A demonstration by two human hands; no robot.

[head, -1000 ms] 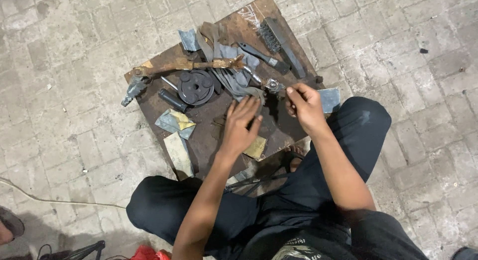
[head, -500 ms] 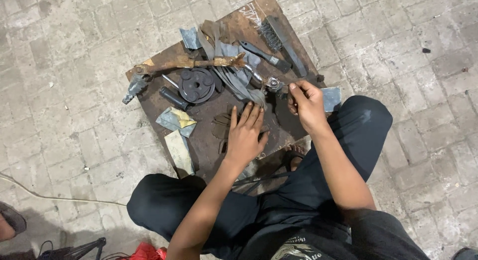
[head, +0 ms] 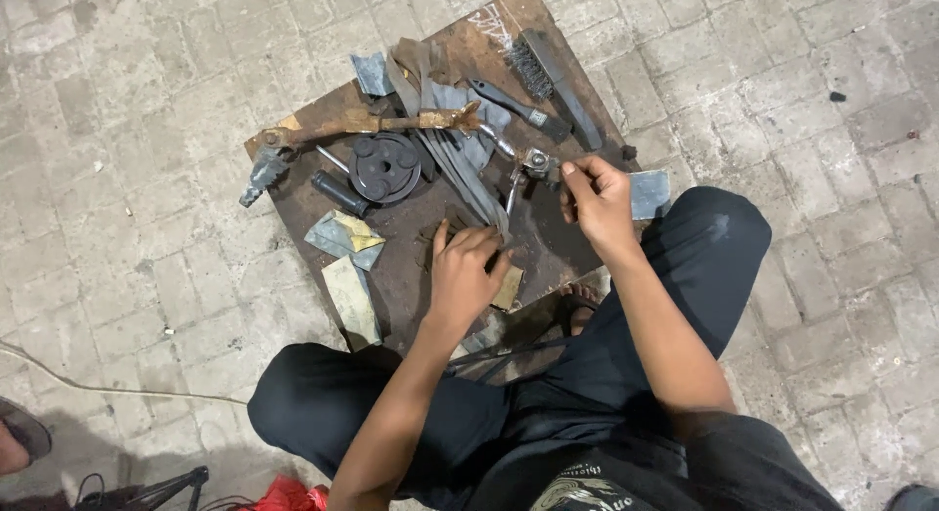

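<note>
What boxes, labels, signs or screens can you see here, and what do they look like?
Boxes, signs, screens: none in view.
White scribbled marking: at the far end of the rusty brown board, thin pale strokes.
Shirt print: on the person's black shirt at the bottom edge, a curved pale yellow design.
Folded paper scraps: on the board left of the left hand, grey and yellowish, no label visible.

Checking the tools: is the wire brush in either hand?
No, the wire brush lies untouched at the board's far edge, apart from the left hand and right hand.
</note>
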